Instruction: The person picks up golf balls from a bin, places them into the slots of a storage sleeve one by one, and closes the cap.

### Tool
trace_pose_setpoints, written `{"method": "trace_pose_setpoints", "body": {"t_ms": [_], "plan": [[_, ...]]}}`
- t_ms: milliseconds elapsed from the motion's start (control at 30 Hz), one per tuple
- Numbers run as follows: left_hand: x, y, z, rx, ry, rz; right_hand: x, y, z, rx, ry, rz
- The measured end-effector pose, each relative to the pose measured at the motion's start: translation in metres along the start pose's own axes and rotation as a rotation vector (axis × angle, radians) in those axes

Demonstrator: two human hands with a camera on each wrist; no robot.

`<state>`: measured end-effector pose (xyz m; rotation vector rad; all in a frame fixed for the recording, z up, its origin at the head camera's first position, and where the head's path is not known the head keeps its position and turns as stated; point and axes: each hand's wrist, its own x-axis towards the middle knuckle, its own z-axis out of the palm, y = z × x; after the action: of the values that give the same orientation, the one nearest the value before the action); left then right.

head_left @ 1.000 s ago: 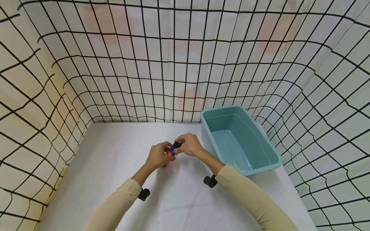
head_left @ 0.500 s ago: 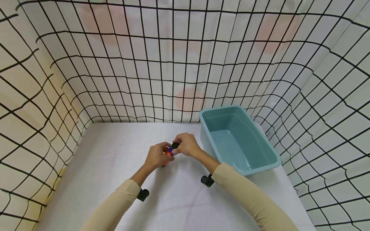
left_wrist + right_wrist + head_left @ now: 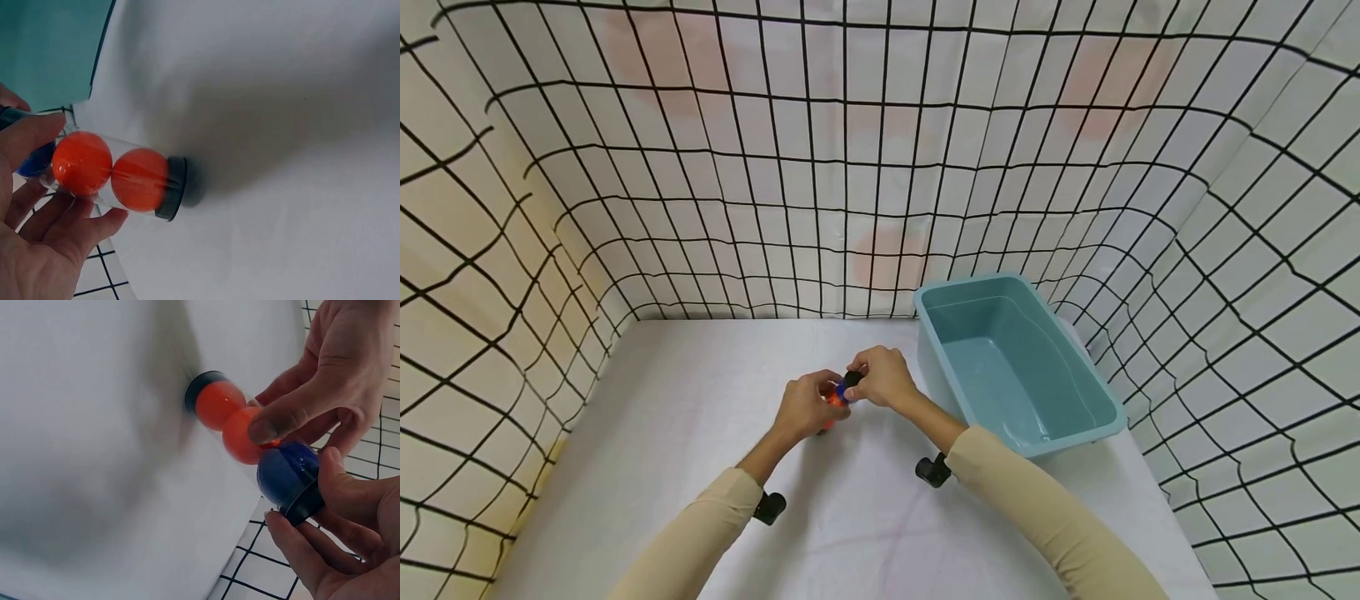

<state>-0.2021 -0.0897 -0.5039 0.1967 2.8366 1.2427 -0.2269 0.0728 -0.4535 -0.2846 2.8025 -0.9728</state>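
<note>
Head view shows your two hands meeting over the middle of the table (image 3: 647, 433), which is covered in a smooth, matte white cloth. Between them you hold a clear plastic tube (image 3: 119, 178), a glossy cylinder lifted just above the cloth and casting a soft shadow on it. Inside sit two shiny orange balls (image 3: 109, 172) in a row, touching each other, and a dark blue ball (image 3: 287, 472) at the other end. The far end of the tube is closed by a black round cap (image 3: 174, 189). Your left hand (image 3: 805, 406) wraps the tube's middle, thumb across the orange balls and fingers curled beneath. Your right hand (image 3: 883, 377) pinches a second black cap (image 3: 303, 503) at the blue ball's end, fingertips curled round its rim. Just right of your hands stands a teal plastic bin (image 3: 1101, 392), rectangular with rounded corners and smooth walls. A cream curtain (image 3: 850, 167) with a black grid encloses the table.
</note>
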Motion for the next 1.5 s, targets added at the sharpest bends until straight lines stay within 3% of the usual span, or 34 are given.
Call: {"method": "trace_pose_setpoints", "body": {"t_ms": [400, 767, 1333, 1500], "plan": [[0.000, -0.003, 0.001, -0.022, 0.015, -0.004, 0.000, 0.006, 0.004, 0.078, 0.024, 0.001], [-0.001, -0.002, -0.005, -0.008, 0.022, 0.008, -0.003, 0.002, 0.007, 0.066, 0.036, -0.101], [-0.004, -0.001, -0.003, -0.013, 0.005, 0.031, -0.012, 0.012, 0.010, 0.097, 0.052, -0.118], [-0.002, 0.000, -0.001, -0.009, 0.007, 0.043, -0.011, 0.017, 0.006, 0.080, 0.022, -0.107]]}}
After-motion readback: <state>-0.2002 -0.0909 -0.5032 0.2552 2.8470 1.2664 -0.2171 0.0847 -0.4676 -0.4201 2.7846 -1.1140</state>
